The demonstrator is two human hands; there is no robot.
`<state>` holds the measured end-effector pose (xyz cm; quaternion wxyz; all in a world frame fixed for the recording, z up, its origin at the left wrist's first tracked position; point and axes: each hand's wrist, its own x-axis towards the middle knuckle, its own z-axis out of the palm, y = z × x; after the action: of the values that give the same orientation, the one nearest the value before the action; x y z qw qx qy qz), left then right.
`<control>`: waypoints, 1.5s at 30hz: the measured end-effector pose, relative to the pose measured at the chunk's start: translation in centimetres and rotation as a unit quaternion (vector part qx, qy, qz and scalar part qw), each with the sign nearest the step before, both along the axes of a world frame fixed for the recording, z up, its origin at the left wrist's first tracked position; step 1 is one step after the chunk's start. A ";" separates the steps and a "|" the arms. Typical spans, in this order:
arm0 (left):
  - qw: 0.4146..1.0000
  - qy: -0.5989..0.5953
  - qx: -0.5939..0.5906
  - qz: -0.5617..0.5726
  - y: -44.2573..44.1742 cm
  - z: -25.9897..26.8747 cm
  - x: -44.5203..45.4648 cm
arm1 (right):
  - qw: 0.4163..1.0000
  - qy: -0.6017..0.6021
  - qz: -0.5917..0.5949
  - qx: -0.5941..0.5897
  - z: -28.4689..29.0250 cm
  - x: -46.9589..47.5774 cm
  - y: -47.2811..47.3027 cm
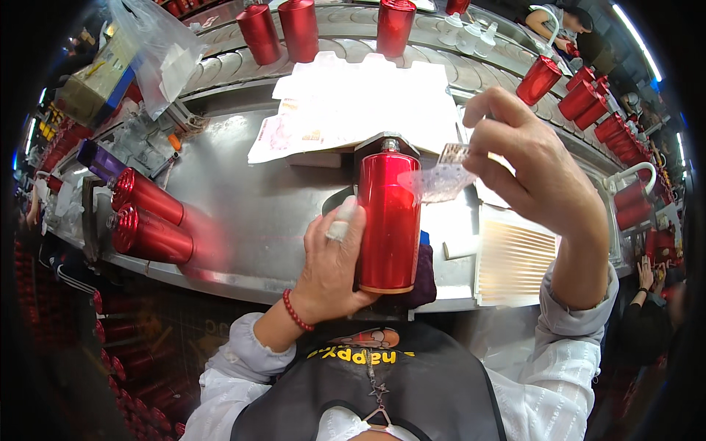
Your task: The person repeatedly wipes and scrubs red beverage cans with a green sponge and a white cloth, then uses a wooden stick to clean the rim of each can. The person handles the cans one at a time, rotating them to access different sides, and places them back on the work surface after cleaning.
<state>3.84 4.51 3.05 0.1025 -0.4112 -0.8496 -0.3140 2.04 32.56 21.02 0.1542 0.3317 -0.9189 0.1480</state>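
Note:
In front of me a glossy red bottle (389, 226) with a bare threaded neck lies with its neck pointing away, against a dark holder (386, 138). My left hand (333, 259), its thumb wrapped in pale tape, grips the bottle's left side. Between the fingertips of my right hand (513, 160) is a clear printed film label (441, 179). The label's free end overlaps the bottle's right edge; whether it touches the surface I cannot tell. Under the bottle's right side shows a dark purple cloth (424, 275).
Two red bottles (149, 215) rest at the left edge of the metal table (248, 204). White printed sheets (358, 105) lie behind the holder. Right of the cloth is a striped label sheet (513, 259). A conveyor (342, 44) carries red bottles. Another person (557, 27) sits far right.

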 end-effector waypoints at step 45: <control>0.965 -0.158 0.187 -0.089 1.2 0.4 -2.7 | 0.957 -0.055 -0.115 -0.262 -16.1 5.5 -4.9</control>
<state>1.10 5.75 3.47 0.0139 -0.4036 -0.7412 -0.5362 7.57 27.62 4.91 0.2007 0.1630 -0.8869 0.3829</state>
